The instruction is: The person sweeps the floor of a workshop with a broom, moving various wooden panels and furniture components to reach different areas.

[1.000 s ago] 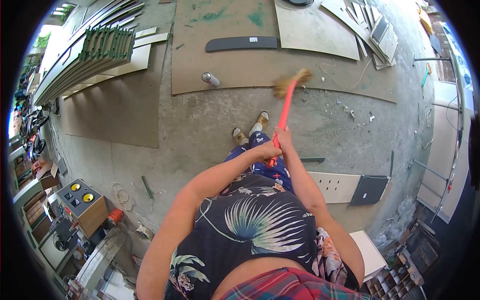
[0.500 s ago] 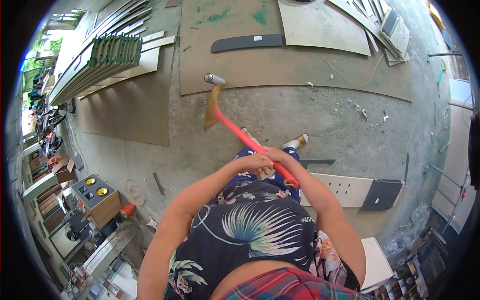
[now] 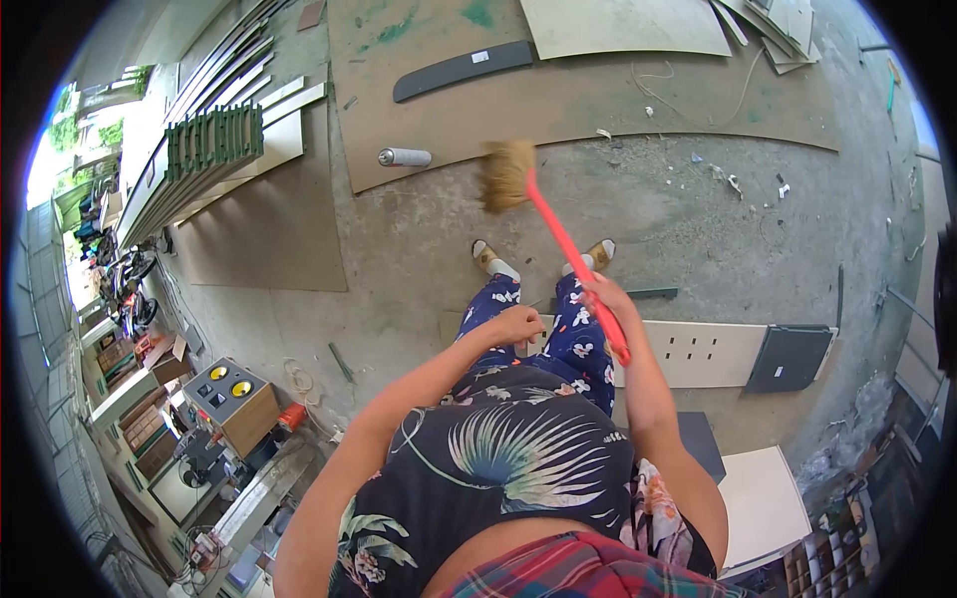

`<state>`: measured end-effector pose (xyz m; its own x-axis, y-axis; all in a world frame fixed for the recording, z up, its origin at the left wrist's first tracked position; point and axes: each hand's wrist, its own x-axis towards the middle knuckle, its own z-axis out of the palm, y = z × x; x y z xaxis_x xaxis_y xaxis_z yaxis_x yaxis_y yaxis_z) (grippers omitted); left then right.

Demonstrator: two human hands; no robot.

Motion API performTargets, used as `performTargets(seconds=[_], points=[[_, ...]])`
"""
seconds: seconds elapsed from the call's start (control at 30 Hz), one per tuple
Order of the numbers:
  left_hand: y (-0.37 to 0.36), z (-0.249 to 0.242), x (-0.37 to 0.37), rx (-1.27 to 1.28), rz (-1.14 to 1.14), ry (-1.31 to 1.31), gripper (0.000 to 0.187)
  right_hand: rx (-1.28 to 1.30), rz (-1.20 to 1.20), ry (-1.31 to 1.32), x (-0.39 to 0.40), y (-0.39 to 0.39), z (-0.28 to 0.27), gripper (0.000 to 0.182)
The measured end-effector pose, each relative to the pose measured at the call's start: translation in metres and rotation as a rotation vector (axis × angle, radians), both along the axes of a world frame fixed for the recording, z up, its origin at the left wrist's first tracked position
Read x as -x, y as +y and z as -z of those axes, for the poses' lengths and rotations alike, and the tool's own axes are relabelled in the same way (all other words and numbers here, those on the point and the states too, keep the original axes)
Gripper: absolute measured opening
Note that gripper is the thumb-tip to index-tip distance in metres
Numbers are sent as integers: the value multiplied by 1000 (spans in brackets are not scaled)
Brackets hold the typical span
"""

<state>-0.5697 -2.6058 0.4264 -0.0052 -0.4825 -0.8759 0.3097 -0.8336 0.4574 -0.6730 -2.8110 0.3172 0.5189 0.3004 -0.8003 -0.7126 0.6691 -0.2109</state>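
My right hand is wrapped round the red handle of a broom, near its upper end. The broom's straw-coloured bristles, slightly blurred, are over the concrete floor in front of my feet. My left hand is in front of my waist, apart from the handle, with its fingers curled; whatever they may hold is not visible. A spray can lies on its side at the edge of the brown sheet, left of the bristles.
A brown sheet bears a dark curved panel and pale boards. Stacked panels stand at the left, above a speaker box. A pale perforated board lies at the right. Small debris dots the concrete.
My left hand has come off the broom handle. The broom head has swung to the right, away from the spray can, and the view has shifted slightly.
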Motion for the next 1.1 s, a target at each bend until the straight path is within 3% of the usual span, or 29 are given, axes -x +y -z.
performTargets(seconds=[0.13, 0.23, 0.33, 0.4, 0.5, 0.57, 0.63, 0.8, 0.93, 1.1], points=[[-28, 1, -1, 36, 64, 6, 26, 314, -144, 77, 55, -24, -80, 39], [-44, 0, -3, 38, 116, 3, 26, 201, -96, 52, 72, -27, -119, 42], [-59, 4, -1, 27, 177, -4, 27, 159, -163, -48, 62, -22, -102, 27], [-71, 1, 1, 12, 223, -17, 28, 178, -286, -158, 50, -22, -61, 24], [-88, 2, 5, 13, 242, -30, 28, 356, -294, -104, 27, -31, -13, 21], [-101, -1, 6, 7, 248, -58, 27, 224, -24, -8, 39, -64, 17, 19], [-113, -6, 10, 5, 266, -75, 27, 260, 80, 44, 66, -111, 27, 15], [-130, -2, 22, 15, 338, -82, 26, 317, 409, 214, 111, -201, 4, 16], [-156, -2, 26, 66, 324, -89, 26, 531, 456, 244, 116, -213, -25, 18], [-182, 7, 26, 139, 296, -82, 24, 725, 336, 149, 118, -158, -83, 31]])
